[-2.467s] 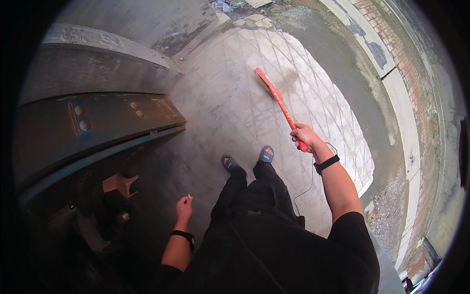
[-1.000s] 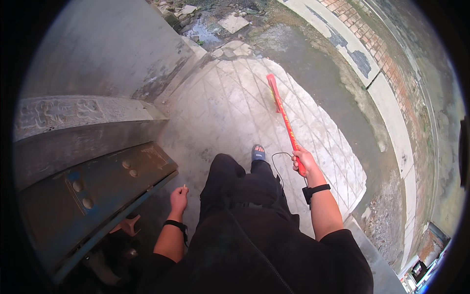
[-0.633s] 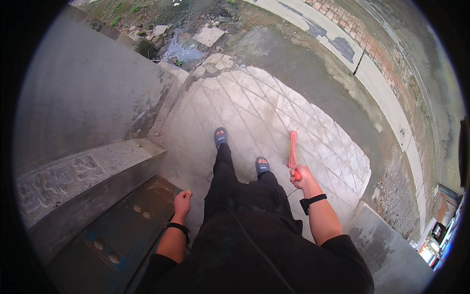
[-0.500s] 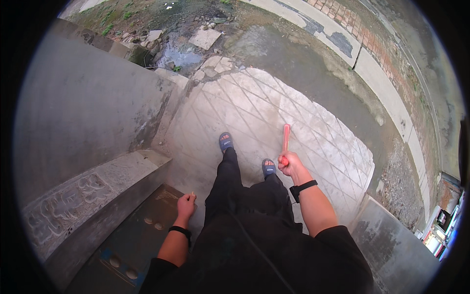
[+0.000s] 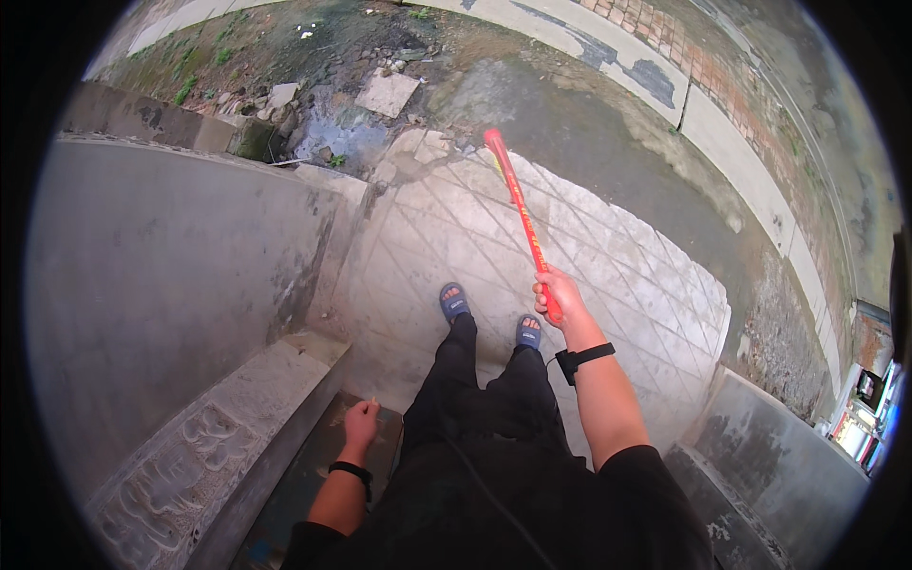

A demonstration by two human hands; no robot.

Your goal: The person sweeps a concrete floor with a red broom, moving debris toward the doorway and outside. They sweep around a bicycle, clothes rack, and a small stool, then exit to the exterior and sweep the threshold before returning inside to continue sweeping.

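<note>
My right hand [image 5: 561, 294] is closed round the lower end of a long red stick [image 5: 521, 210]. The stick has yellow markings along its length and a thicker red far end. It points away from me and a little left, above the pale paving, touching nothing else in sight. At lower left, beside my leg, my left hand [image 5: 360, 424] is closed, thumb against the fingers. A tiny pale bit shows at its fingertips, too small to name. Both wrists wear black bands.
I stand in blue slides [image 5: 454, 301] on a scored concrete slab [image 5: 627, 275]. A tall grey wall [image 5: 180, 218] and a carved stone ledge [image 5: 204, 427] are on the left. Rubble and a puddle [image 5: 342, 138] lie ahead. A low wall [image 5: 779, 446] stands at right.
The red stick has swung up and forward, its far end now higher and further left, so more of its length shows. My left hand stays closed, slightly lower in view.
</note>
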